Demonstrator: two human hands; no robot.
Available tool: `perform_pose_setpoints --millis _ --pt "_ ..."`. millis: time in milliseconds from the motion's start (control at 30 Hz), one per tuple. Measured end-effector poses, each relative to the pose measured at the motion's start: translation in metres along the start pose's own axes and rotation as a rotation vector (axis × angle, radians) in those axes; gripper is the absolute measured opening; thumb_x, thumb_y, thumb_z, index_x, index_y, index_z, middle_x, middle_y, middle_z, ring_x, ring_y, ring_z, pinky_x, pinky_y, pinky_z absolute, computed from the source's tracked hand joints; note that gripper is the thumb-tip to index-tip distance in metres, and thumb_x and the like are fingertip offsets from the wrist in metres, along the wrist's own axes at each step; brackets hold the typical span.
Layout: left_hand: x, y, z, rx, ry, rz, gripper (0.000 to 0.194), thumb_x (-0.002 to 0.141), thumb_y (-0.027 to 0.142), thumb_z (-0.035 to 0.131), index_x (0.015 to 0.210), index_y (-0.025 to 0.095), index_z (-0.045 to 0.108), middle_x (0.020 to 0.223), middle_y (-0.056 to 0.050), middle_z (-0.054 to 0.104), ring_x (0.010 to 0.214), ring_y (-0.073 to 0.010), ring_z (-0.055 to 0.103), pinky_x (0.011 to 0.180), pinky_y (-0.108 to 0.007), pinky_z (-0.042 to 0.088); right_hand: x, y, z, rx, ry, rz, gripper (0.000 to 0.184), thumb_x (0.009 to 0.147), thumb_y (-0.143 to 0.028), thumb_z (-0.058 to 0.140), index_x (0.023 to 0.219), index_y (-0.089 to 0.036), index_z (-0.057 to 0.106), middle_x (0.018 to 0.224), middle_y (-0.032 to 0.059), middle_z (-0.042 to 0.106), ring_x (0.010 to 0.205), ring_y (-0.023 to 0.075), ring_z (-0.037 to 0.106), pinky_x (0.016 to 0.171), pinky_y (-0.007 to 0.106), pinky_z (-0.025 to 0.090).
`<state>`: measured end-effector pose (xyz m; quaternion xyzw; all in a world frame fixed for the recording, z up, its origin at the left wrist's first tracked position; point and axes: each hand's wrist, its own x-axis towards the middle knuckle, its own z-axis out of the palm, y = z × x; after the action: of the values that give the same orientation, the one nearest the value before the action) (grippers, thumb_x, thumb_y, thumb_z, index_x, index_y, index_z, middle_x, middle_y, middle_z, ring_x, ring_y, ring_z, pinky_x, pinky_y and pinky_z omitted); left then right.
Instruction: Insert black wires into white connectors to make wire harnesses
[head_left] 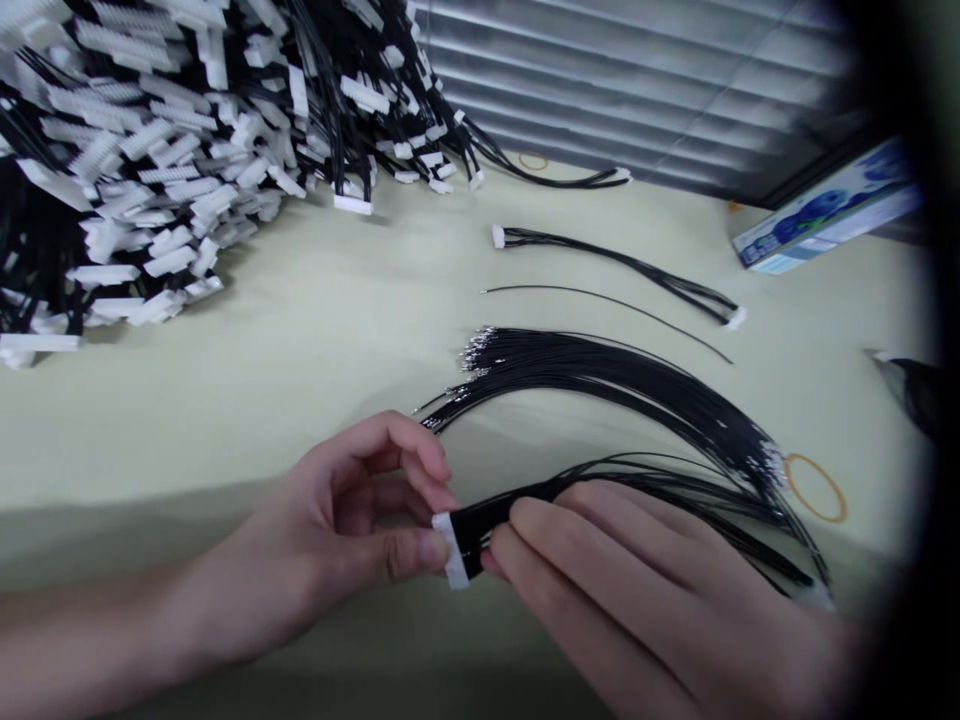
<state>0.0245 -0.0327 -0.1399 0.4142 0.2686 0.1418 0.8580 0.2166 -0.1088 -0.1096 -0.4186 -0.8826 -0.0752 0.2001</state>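
Observation:
My left hand (352, 520) pinches a white plastic connector (452, 550) between thumb and fingers, low in the middle of the view. My right hand (622, 590) is closed on the black wires (517, 505) that run out of that connector, fingertips right behind it. The wires fan off to the right over the table. Just beyond my hands lies a loose bundle of black wires with bare metal tips (600, 375).
A big heap of finished black harnesses with white connectors (150, 150) fills the back left. A single harness (615, 262) and one lone wire (600, 300) lie farther back. A rubber band (816, 487) lies right; a blue-and-white box (825, 210) stands back right, by window blinds (637, 80).

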Motion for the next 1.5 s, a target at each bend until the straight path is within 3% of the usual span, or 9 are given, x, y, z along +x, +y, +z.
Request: perform_pose_setpoints --millis 100,267,600,800,933,1033,1133,1400,1500 --pt "0.000 -0.002 0.000 0.013 -0.007 0.003 0.022 0.079 0.007 0.063 0.092 0.021 0.052 0.085 0.003 0.057 0.078 -0.0063 0.058 0.069 -0.013 0.047 0.000 -0.002 -0.002 -0.004 0.088 0.003 0.035 0.083 -0.001 0.035 0.065 -0.017 0.061 0.066 0.0009 0.059 0.055 0.0136 0.043 0.053 0.031 0.040" --pt "-0.001 -0.003 0.001 0.014 -0.005 -0.002 0.022 0.078 0.008 0.065 0.091 0.021 0.052 0.085 0.003 0.057 0.078 -0.0070 0.058 0.070 -0.016 0.048 -0.003 -0.005 -0.003 0.069 -0.042 0.060 0.045 0.089 -0.003 0.025 0.064 -0.017 0.059 0.063 0.0023 0.057 0.054 0.0137 0.044 0.048 0.031 0.036" --pt "-0.001 -0.003 0.000 -0.009 0.013 0.012 0.024 0.078 0.009 0.065 0.093 0.022 0.051 0.085 0.003 0.058 0.078 -0.0075 0.059 0.069 -0.016 0.049 -0.004 -0.003 0.001 0.131 -0.002 0.048 0.038 0.090 -0.006 0.028 0.067 -0.016 0.057 0.068 0.0027 0.056 0.056 0.0140 0.042 0.053 0.033 0.036" --pt "-0.002 -0.001 -0.002 0.007 0.013 -0.004 0.025 0.080 0.009 0.063 0.096 0.022 0.050 0.090 0.001 0.057 0.079 -0.0094 0.058 0.070 -0.019 0.049 -0.007 0.003 -0.006 0.257 -0.201 0.039 0.024 0.090 -0.010 0.033 0.079 -0.015 0.053 0.087 0.0028 0.055 0.074 0.0147 0.047 0.062 0.031 0.037" --pt "0.000 -0.002 -0.003 0.002 -0.008 0.004 0.026 0.079 0.011 0.064 0.097 0.023 0.049 0.090 0.000 0.057 0.079 -0.0106 0.058 0.070 -0.021 0.049 -0.009 0.003 -0.004 0.356 -0.134 0.137 0.014 0.086 -0.007 0.044 0.092 -0.012 0.057 0.079 0.0004 0.054 0.067 0.0102 0.045 0.058 0.025 0.036" --pt "0.001 -0.003 -0.002 0.013 -0.010 -0.004 0.027 0.079 0.011 0.064 0.097 0.022 0.048 0.090 0.000 0.057 0.080 -0.0112 0.058 0.071 -0.022 0.049 -0.007 0.002 -0.002 0.467 -0.100 0.284 0.013 0.086 -0.010 0.046 0.081 -0.015 0.057 0.065 -0.0035 0.048 0.057 0.0066 0.040 0.051 0.022 0.032" --pt "0.000 -0.003 -0.002 0.012 -0.001 -0.002 0.026 0.080 0.011 0.064 0.097 0.022 0.048 0.090 0.000 0.057 0.080 -0.0113 0.058 0.072 -0.022 0.048 -0.005 0.002 -0.002 0.477 -0.039 0.329 0.015 0.084 -0.010 0.047 0.073 -0.015 0.055 0.062 -0.0036 0.046 0.056 0.0062 0.039 0.051 0.022 0.031" --pt "-0.003 -0.002 -0.003 0.006 -0.004 -0.013 0.027 0.079 0.010 0.064 0.098 0.023 0.049 0.090 0.000 0.058 0.080 -0.0104 0.058 0.070 -0.020 0.048 -0.016 0.004 -0.007 0.257 -0.101 0.069 0.009 0.085 -0.019 0.053 0.091 -0.013 0.056 0.076 0.0002 0.055 0.070 0.0112 0.049 0.063 0.025 0.041" --pt "-0.002 -0.002 -0.003 0.007 0.001 -0.010 0.027 0.079 0.009 0.064 0.097 0.023 0.049 0.090 0.000 0.058 0.079 -0.0100 0.057 0.069 -0.019 0.047 -0.019 0.003 -0.006 0.185 -0.069 0.080 0.009 0.086 -0.020 0.051 0.091 -0.015 0.056 0.075 -0.0005 0.056 0.069 0.0121 0.051 0.065 0.027 0.043"
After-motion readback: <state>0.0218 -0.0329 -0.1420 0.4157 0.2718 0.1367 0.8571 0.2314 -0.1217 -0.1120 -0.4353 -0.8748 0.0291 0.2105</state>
